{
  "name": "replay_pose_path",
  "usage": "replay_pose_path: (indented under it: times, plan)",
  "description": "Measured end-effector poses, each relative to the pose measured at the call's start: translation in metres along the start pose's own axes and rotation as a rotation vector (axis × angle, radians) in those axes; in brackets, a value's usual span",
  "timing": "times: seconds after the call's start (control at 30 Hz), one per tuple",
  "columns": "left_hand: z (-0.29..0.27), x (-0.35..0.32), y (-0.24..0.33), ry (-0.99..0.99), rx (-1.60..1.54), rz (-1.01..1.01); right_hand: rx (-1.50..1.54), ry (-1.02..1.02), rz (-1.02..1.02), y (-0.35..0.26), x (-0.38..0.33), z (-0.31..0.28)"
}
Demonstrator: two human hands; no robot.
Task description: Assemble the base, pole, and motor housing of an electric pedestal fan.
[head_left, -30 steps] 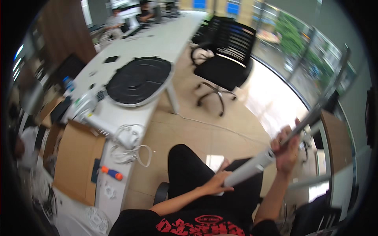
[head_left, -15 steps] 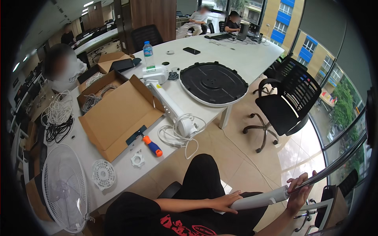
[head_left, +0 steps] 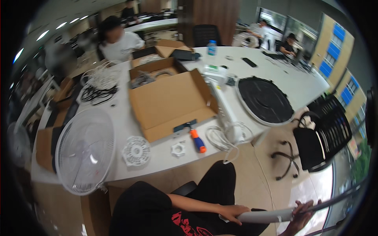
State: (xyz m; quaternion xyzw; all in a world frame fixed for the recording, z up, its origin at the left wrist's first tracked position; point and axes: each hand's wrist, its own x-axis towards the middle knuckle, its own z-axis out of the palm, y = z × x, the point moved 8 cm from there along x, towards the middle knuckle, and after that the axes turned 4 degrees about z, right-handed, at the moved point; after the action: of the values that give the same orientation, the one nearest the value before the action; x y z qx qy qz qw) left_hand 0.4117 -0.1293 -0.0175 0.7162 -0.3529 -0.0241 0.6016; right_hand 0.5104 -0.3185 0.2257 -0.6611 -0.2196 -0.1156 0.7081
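Note:
Across my lap lies a white tube (head_left: 265,216) with a thin metal pole (head_left: 340,199) running out of its right end, like a fan stand pole. My left hand (head_left: 235,213) is closed round the tube's left end. At the joint of tube and metal pole, my right hand (head_left: 301,215) grips with its fingers wrapped over the pole; it is slightly blurred. On the table in front are a fan grille (head_left: 86,151), a round white slotted cover (head_left: 136,151), a white ring nut (head_left: 178,148) and a screwdriver with an orange and blue handle (head_left: 197,141).
An open cardboard box (head_left: 173,104) stands mid-table, beside a white fan body with coiled cord (head_left: 218,137). A round black-topped base (head_left: 264,100) sits to the right. Cable bundles (head_left: 100,88) lie left. An office chair (head_left: 323,137) stands right; people sit beyond the table.
My view has swung left, so the table and its things appear further right. Both hands keep their hold on the pole, which now lies lower in view.

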Motion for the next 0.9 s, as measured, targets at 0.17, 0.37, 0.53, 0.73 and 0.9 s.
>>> replay_pose_path:
  times: [0.17,0.37,0.53,0.73,0.9]
  plan:
    - [-0.006,0.0,-0.002,0.014,-0.004,-0.018,0.412,-0.29,0.149,0.037,0.019,-0.013]
    - [-0.007,0.0,0.0,0.018,-0.015,-0.012,0.039,-0.2,0.034,0.019,-0.009,0.02]
    - [-0.006,0.0,0.001,0.01,-0.024,-0.006,0.003,-0.197,-0.065,-0.009,0.0,0.037]
    - [-0.003,0.004,0.0,0.017,0.013,0.014,0.095,0.002,-0.057,0.015,0.006,-0.002]
    - [0.0,0.004,-0.004,-0.038,-0.003,-0.052,0.16,-0.014,0.001,0.025,0.006,-0.008]
